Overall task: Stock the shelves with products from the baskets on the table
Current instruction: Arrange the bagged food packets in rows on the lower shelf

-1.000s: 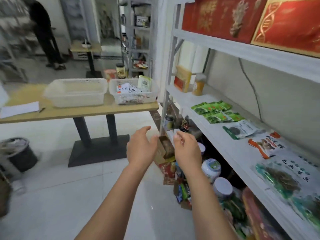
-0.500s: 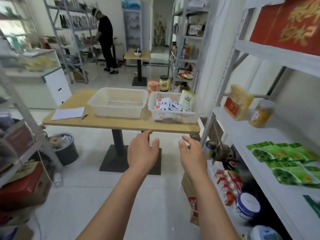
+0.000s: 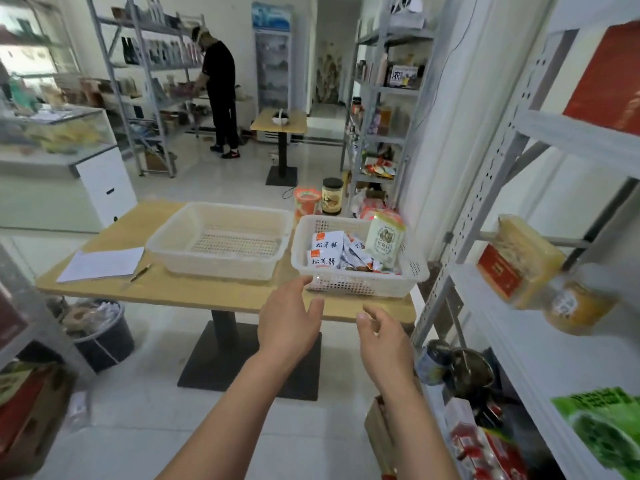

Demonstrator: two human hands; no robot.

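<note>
Both hands empty at frame centre: left hand [image 3: 290,320] fingers spread, right hand [image 3: 382,332] loosely curled, near packet basket [image 3: 360,285].

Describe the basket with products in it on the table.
The white plastic basket is rectangular, with perforated walls and a flared rim. It sits flat at the right end of the wooden table, beside an empty translucent basket. Inside lie white packets and one taller pale packet standing at the back.

Pale glossy floor [image 3: 156,420], white back wall [image 3: 239,22], glass counter [image 3: 52,133] at left, small pedestal table [image 3: 263,124] before a tall cooler [image 3: 272,64].
</note>
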